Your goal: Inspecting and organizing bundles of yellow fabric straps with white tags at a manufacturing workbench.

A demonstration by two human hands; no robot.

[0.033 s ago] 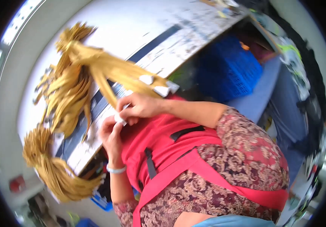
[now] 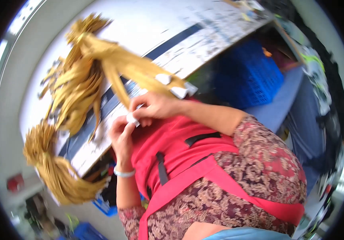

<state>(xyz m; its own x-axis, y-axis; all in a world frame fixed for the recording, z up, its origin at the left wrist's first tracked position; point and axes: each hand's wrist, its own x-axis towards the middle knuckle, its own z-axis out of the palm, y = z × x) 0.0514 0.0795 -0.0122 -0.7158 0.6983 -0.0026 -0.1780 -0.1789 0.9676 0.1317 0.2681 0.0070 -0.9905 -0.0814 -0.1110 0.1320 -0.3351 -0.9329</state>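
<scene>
My left hand and my right hand meet at the table's near edge, in front of the red apron. Between their pinched fingers is a small white tag, at the end of a golden-yellow strip. The strip runs up to a bundle gathered at its far end on the table. Beside my right hand, more strips from that bundle end in white pieces. Loose strips with dark ends lie to the left. Blur hides how the tag joins the strip.
A second tied bundle of golden-yellow strips hangs over the left end of the white, marked table. A blue crate stands under the table at right, near blue cloth. More blue containers sit on the floor at lower left.
The whole view has shifted slightly, so table and hands appear a little further right and higher. Both hands keep their pinch on the white tag.
</scene>
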